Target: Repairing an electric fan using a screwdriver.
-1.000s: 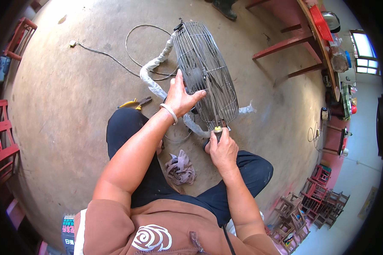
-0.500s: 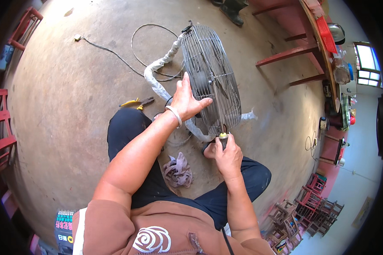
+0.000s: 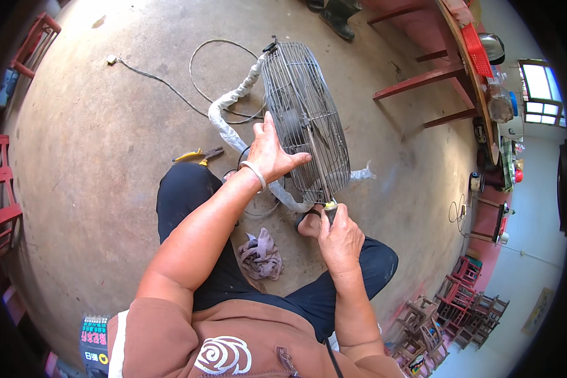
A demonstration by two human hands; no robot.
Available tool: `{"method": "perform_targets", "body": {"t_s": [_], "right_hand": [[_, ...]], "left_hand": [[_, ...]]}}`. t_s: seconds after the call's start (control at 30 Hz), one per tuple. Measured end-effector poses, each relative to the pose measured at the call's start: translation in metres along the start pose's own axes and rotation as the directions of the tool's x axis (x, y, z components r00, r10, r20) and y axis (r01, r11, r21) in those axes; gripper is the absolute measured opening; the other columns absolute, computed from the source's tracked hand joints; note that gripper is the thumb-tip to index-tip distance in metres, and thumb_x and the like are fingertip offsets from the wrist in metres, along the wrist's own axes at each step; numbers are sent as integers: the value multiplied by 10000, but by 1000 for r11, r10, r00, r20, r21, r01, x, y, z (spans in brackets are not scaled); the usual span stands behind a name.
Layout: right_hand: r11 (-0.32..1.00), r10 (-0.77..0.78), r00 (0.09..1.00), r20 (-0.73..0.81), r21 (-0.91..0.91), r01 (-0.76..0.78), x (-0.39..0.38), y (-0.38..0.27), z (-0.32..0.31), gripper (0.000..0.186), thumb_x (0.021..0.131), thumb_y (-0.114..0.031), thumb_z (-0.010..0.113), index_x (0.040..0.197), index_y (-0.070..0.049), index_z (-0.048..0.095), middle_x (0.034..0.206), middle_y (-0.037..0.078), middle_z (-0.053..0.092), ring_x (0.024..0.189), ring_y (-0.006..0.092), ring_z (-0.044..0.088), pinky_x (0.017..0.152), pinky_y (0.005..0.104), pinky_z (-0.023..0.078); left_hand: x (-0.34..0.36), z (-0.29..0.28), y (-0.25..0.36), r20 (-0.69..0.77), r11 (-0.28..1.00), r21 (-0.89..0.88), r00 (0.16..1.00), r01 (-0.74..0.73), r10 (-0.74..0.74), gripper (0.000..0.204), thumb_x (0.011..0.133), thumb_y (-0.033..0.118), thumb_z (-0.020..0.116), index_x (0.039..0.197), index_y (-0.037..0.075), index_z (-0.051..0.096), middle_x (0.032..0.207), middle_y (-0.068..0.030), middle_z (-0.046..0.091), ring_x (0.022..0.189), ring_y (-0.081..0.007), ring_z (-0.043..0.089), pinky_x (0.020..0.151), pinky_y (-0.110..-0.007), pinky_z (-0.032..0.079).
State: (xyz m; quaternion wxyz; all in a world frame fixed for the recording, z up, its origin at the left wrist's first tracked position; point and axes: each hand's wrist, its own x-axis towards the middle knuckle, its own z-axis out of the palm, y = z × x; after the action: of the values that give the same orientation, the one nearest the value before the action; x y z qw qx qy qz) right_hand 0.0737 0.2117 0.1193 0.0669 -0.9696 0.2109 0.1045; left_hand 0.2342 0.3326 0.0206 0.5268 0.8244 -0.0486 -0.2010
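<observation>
A metal cage fan (image 3: 335,116) stands tilted on edge on the floor before me, its blades and motor showing through the wires. My left hand (image 3: 272,153) grips the near left side of the cage, thumb stretched over the wires and fingers on the motor side. Below the cage, my right hand (image 3: 342,242) is closed around the dark and yellow handle of a screwdriver (image 3: 331,213). Its long shaft runs up into the cage toward the hub; the tip is hard to make out. A white plastic-wrapped tube (image 3: 228,101) curves round the fan's left side.
Yellow-handled pliers (image 3: 198,155) lie by my left knee. Between my legs is a crumpled greyish rag (image 3: 261,255). A cable (image 3: 160,77) with a plug loops across the floor. A wooden table (image 3: 422,82) stands at the right, and stacked stools (image 3: 453,296) lower right.
The view has shifted slightly. My right hand has moved a little to the right with the screwdriver handle, which now leans more. My left hand keeps its hold on the fan.
</observation>
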Motion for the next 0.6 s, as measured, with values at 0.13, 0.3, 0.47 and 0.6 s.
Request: {"method": "perform_targets", "body": {"t_s": [0.13, 0.3, 0.47, 0.6], "right_hand": [[1000, 2, 1000, 1, -30, -2, 2, -10, -6, 269, 897, -269, 583, 956, -19, 502, 775, 222, 658, 719, 423, 646, 652, 518, 497], [999, -27, 998, 62, -31, 29, 15, -17, -12, 270, 895, -266, 585, 957, -16, 504, 772, 223, 659, 720, 420, 651, 658, 514, 503], [997, -29, 998, -48, -79, 25, 34, 11, 13, 306, 905, -284, 575, 1034, -18, 499, 796, 241, 657, 761, 432, 642, 687, 522, 498], [990, -30, 997, 71, -139, 40, 27, -6, -17, 292, 899, -270, 581, 1004, -6, 511, 789, 246, 655, 762, 437, 642, 698, 517, 503]], "left_hand": [[4, -1, -4, -27, 1000, 14, 999, -22, 23, 1293, 552, 464, 893, 1458, -48, 125, 1338, -296, 339, 1260, -416, 420, 1086, -420, 357], [11, -6, 4, -25, 997, 44, 998, -62, 63, 1329, 543, 501, 886, 1437, -116, 120, 1321, -316, 354, 1245, -426, 436, 1064, -416, 380], [11, 1, 11, -33, 998, 56, 999, -20, 22, 1324, 542, 468, 890, 1437, -121, 113, 1326, -318, 352, 1224, -427, 464, 1045, -395, 407], [14, -7, 13, -24, 997, 78, 1000, 5, -3, 1319, 546, 443, 893, 1434, -125, 99, 1325, -302, 349, 1212, -424, 479, 1031, -393, 424]]}}
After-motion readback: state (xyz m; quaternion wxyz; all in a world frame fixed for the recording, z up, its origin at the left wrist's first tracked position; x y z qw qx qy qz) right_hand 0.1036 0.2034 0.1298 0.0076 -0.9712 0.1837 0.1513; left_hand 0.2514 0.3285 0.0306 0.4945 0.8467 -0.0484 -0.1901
